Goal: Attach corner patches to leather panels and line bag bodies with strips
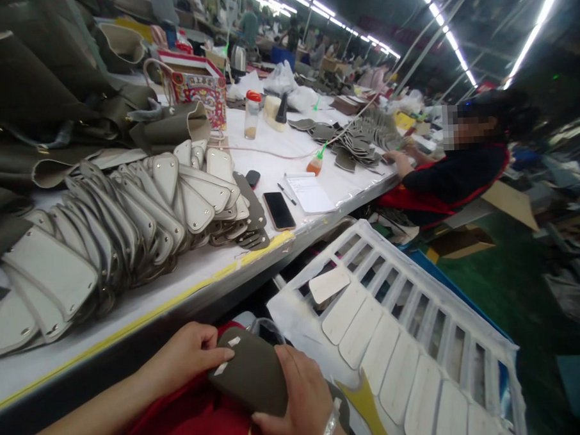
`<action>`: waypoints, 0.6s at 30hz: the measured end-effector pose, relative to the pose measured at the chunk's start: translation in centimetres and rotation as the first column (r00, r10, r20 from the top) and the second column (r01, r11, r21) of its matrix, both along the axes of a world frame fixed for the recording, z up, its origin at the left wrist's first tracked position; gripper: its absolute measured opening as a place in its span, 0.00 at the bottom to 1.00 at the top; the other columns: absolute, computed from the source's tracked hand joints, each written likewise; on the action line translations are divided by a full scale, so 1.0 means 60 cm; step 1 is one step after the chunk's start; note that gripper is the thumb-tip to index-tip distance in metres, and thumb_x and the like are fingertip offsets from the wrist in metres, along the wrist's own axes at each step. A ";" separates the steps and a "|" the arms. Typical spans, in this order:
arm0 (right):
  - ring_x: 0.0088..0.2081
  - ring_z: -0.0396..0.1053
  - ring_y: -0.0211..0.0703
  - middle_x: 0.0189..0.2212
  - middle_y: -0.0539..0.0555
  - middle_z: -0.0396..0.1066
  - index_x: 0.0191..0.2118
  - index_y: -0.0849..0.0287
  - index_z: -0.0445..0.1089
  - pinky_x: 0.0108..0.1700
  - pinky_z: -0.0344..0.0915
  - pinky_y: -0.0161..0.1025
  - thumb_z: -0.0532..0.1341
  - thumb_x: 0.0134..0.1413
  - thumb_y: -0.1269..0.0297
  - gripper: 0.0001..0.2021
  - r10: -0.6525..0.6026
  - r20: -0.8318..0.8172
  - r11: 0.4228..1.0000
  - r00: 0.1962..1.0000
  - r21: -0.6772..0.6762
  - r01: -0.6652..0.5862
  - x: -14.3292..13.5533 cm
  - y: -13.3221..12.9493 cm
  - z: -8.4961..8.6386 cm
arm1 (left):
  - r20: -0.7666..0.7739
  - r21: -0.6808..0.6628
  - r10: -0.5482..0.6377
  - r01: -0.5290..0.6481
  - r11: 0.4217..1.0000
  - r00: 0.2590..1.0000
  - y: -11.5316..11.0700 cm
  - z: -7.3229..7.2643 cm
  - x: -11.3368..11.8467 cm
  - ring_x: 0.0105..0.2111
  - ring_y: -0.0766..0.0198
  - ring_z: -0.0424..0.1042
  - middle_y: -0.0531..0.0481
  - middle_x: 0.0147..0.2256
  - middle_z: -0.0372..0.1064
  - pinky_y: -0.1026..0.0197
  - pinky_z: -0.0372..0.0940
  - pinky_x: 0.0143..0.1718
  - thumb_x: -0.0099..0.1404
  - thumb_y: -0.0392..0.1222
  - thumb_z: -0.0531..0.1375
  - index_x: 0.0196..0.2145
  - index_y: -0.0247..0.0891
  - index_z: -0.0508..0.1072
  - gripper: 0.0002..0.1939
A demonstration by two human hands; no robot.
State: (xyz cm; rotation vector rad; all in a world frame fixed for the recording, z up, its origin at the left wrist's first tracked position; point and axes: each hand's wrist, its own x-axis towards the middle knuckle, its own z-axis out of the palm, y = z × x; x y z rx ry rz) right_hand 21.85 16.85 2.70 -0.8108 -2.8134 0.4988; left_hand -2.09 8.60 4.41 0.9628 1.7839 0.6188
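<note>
A dark olive leather panel point(258, 369) with rounded corners lies over my lap, with two small white strips near its upper left end. My left hand point(194, 350) is closed on that end, thumb on top close to the strips and fingers curled. Around the opposite end, my right hand point(302, 393) grips with the thumb at the lower edge and the fingers over the upper edge. What lies beneath the panel is hidden. Partly behind my right wrist shows another dark piece point(339, 404), and beside it is a yellow tool-like strip point(365, 403).
Right of my hands, a white slatted rack point(298, 307) bears several pale rounded pieces point(357, 327). A long pile of pale panels with studs point(140, 211) covers the table's left side. Beyond are a phone point(279, 211), a notepad point(311, 192) and a seated co-worker point(454, 178).
</note>
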 end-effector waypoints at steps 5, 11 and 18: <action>0.47 0.66 0.60 0.48 0.65 0.65 0.57 0.62 0.48 0.47 0.64 0.53 0.68 0.26 0.47 0.50 0.022 -0.009 0.999 1.000 0.040 -0.021 0.001 0.002 -0.009 | -0.037 -0.006 -0.008 0.008 1.000 0.999 0.003 -0.011 -0.003 0.20 0.70 0.50 0.60 0.16 0.51 0.65 0.44 0.21 0.52 0.56 0.58 0.16 0.39 0.54 0.22; 0.46 0.67 0.60 0.47 0.66 0.66 0.57 0.62 0.49 0.46 0.66 0.53 0.66 0.30 0.43 0.48 0.036 -0.008 0.998 0.999 0.060 -0.036 -0.003 0.001 0.003 | 0.016 0.023 -0.027 0.027 0.999 1.000 0.005 -0.022 -0.017 0.21 0.70 0.52 0.60 0.17 0.53 0.67 0.46 0.20 0.50 0.55 0.62 0.18 0.38 0.55 0.22; 0.49 0.64 0.61 0.49 0.68 0.64 0.57 0.65 0.51 0.48 0.64 0.56 0.63 0.37 0.39 0.46 0.051 0.049 0.999 0.998 -0.008 -0.050 -0.007 0.005 0.016 | 0.363 -0.068 0.093 -0.074 0.995 0.927 0.004 -0.026 -0.014 0.14 0.70 0.58 0.64 0.18 0.58 0.68 0.55 0.12 0.50 0.54 0.63 0.26 0.42 0.52 0.22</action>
